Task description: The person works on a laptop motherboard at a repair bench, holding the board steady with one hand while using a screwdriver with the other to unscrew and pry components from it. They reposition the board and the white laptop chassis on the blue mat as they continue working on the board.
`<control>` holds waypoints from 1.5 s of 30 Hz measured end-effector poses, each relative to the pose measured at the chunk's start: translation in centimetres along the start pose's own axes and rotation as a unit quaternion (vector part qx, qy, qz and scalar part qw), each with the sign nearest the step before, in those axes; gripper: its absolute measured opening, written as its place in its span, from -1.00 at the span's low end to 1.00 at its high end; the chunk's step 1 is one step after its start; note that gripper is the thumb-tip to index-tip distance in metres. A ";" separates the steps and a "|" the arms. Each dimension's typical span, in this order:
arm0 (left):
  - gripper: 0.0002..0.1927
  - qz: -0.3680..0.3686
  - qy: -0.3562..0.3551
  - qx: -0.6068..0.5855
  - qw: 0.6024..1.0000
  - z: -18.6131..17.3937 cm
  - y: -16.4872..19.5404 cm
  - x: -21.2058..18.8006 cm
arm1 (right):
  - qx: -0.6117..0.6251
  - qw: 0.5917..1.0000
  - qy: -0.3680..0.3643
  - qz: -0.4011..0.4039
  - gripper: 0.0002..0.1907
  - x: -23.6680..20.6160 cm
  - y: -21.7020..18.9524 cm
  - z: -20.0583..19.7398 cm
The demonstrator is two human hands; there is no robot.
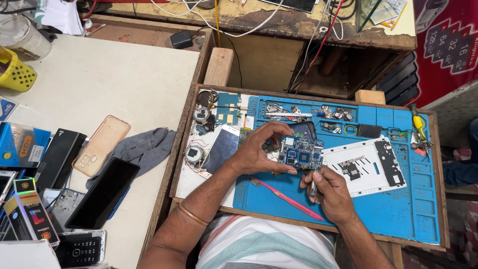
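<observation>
My left hand (pixel 260 149) grips a blue circuit board (pixel 300 153) by its left edge and top, holding it just above a blue work mat (pixel 398 209). My right hand (pixel 330 192) is closed around a thin metal tool (pixel 313 188) right below the board's lower right corner. A pink toothbrush (pixel 286 198) lies on the mat under my hands. A white back cover with a black frame piece (pixel 371 167) rests on the mat to the right of the board.
Small parts and screws fill the mat's top trays (pixel 308 113). A yellow-handled tool (pixel 418 124) lies at the right. On the white counter to the left sit a dark phone (pixel 103 193), a pinkish clear case (pixel 101 145), a grey cloth (pixel 144 148) and boxes (pixel 22 144).
</observation>
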State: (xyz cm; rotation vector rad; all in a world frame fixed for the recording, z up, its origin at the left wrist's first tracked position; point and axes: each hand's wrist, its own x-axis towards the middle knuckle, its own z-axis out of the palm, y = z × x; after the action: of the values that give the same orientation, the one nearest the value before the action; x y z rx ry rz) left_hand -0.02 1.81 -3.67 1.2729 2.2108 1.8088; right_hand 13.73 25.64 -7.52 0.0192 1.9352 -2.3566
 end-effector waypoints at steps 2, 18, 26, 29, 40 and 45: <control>-0.15 -0.002 -0.002 -0.002 1.000 0.0 0.0 0.0 | 0.003 1.000 0.003 0.002 -0.64 0.0 0.0 0.0; -0.13 0.007 -0.020 -0.018 1.000 -0.3 0.7 0.2 | -0.006 1.000 0.000 -0.001 -0.64 -0.2 0.1 0.1; -0.17 0.007 -0.023 -0.022 0.999 -0.2 0.5 0.2 | -0.003 1.000 -0.008 -0.006 -0.65 -0.1 0.2 0.0; -0.18 0.001 -0.027 -0.023 0.999 -0.2 0.5 0.2 | -0.001 1.000 -0.010 -0.008 -0.65 -0.1 0.3 0.0; -0.16 -0.005 -0.020 -0.033 0.999 -0.3 0.6 0.1 | -0.004 1.000 0.000 -0.008 -0.64 -0.2 0.4 0.0; -0.13 -0.009 -0.007 -0.024 1.000 -0.2 0.5 0.2 | 0.001 1.000 0.003 -0.011 -0.64 -0.3 0.3 0.0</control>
State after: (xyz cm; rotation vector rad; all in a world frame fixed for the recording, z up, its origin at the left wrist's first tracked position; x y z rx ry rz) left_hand 0.03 1.72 -3.13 1.2492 2.1504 1.8295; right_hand 14.00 25.60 -7.75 0.0034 1.9463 -2.3745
